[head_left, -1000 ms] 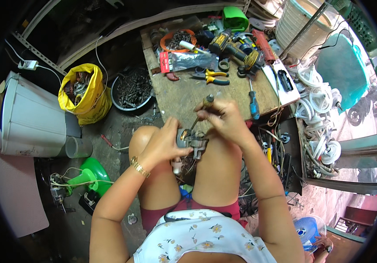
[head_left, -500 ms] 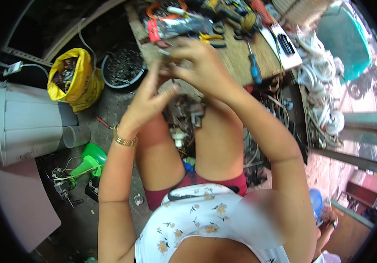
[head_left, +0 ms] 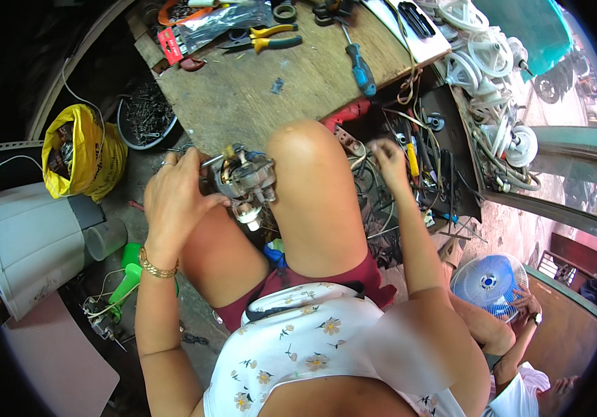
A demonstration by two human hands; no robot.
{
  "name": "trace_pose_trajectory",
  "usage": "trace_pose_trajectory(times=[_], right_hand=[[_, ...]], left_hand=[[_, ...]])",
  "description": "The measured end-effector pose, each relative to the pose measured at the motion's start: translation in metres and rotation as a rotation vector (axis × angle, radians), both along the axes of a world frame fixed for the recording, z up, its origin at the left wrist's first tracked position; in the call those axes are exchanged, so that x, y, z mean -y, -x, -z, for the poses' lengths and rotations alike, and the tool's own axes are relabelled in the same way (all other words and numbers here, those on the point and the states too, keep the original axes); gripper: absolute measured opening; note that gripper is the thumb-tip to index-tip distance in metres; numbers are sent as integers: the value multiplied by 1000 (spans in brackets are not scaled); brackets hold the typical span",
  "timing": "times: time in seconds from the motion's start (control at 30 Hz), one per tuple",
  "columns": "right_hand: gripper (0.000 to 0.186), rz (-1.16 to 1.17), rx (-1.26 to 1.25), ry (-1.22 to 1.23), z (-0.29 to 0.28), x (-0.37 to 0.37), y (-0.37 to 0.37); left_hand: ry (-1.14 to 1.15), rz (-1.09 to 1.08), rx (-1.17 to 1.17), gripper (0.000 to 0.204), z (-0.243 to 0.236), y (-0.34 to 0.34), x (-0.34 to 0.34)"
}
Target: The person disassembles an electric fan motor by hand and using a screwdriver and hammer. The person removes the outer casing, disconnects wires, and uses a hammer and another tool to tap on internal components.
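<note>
My left hand holds a small metal motor between my thighs, fingers round its shaft side and thumb against the housing. A white plastic fitting hangs from the motor's lower part. My right hand is among cables and tools in an open compartment below the table's edge, fingers curled; what they hold is too small to make out. Near it lie a red tool and a yellow-handled tool.
The wooden table bears pliers, a screwdriver and tape. At left are a yellow bag, bolt bowl and bin. White parts line the right. Another person's hand touches a fan.
My view has shifted. My hands have separated: the left now holds the motor, while the right has left it and moved rightward to the tool compartment. The rod-like tool no longer shows in my right hand.
</note>
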State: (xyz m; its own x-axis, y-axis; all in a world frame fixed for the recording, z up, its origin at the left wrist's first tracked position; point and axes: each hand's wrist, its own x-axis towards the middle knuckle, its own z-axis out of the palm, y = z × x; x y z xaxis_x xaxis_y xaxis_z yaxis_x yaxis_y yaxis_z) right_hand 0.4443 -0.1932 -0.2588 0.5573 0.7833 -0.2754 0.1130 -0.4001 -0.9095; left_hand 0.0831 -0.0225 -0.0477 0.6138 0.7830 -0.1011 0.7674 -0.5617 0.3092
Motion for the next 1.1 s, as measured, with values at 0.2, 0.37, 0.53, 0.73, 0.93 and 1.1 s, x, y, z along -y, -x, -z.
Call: trace_pose_trajectory(times=[0.2,0.37,0.53,0.73,0.93,1.1], right_hand=[[15,107,75,283,106,104,50],[22,240,112,-8,76,93,52],[36,65,560,-483,-113,-8,56],[47,-649,1198,-392,-213,-86,124],[52,-757,1279,-310,-208,-118,138],[55,-857,1094,-249,-175,-128,139]], left_hand=[[102,-175,284,35,38,11,-30],[166,-236,503,25,74,-21,-55],[233,-271,422,38,75,-29,-60],[232,-315,421,42,88,-22,-67],[317,-347,473,47,85,-27,-64],[477,-257,696,69,87,-21,-58]])
